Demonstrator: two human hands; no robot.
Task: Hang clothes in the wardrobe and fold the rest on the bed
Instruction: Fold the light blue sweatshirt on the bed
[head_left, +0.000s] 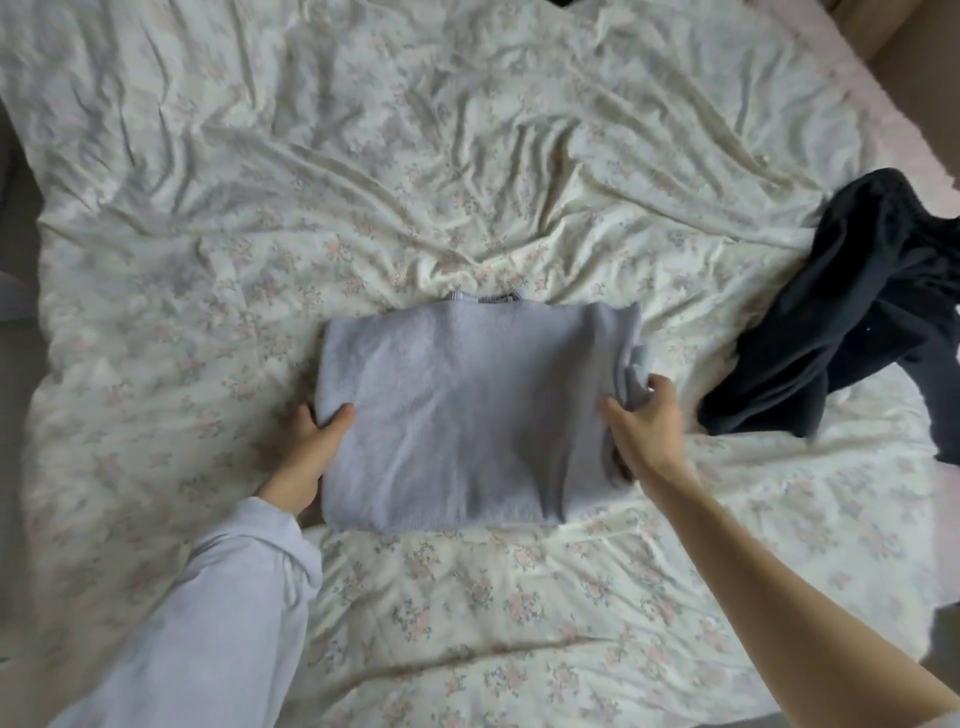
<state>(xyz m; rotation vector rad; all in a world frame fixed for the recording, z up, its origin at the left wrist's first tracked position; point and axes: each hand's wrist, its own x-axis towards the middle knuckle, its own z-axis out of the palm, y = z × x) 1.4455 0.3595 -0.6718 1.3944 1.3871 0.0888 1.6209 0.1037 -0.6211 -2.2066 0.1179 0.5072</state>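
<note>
A pale lilac-blue sweater (467, 415) lies folded into a rough rectangle in the middle of the bed (363, 182), its ribbed collar showing at the far edge. My left hand (311, 447) grips the sweater's left edge, thumb on top and fingers tucked underneath. At the right edge, my right hand (647, 426) grips the bunched folds, thumb on top and fingertips curled round the cloth. A dark navy garment (852, 322) lies crumpled on the bed to the right, apart from both hands.
The bed is covered by a wrinkled cream sheet with a small floral print. A pink edge (883, 119) runs along the bed's far right side, with a brown surface (914, 57) beyond it. Floor shows at the left (15, 415).
</note>
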